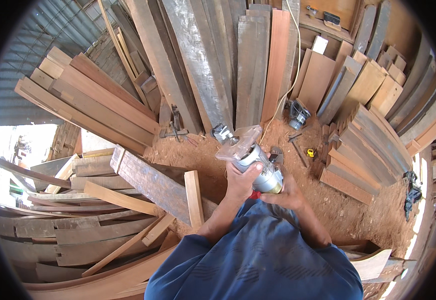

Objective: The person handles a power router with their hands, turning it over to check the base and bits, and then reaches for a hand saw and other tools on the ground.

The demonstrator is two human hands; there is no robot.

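A silver router (268,175) is grasped by the left hand (244,180) and right hand (289,195) above a sawdust-strewn floor (333,217); wooden planks (100,90) are stacked around.

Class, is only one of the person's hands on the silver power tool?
No, the left hand and the right hand both hold the silver power tool.

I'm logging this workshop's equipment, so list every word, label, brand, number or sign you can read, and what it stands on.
No text can be read anywhere in this picture.
Power tool in the left hand and right hand: any marking is too small or hidden to read.
Small yellow object on the ground: too small to read.
Blue shirt: dark patterned patches, no readable letters.
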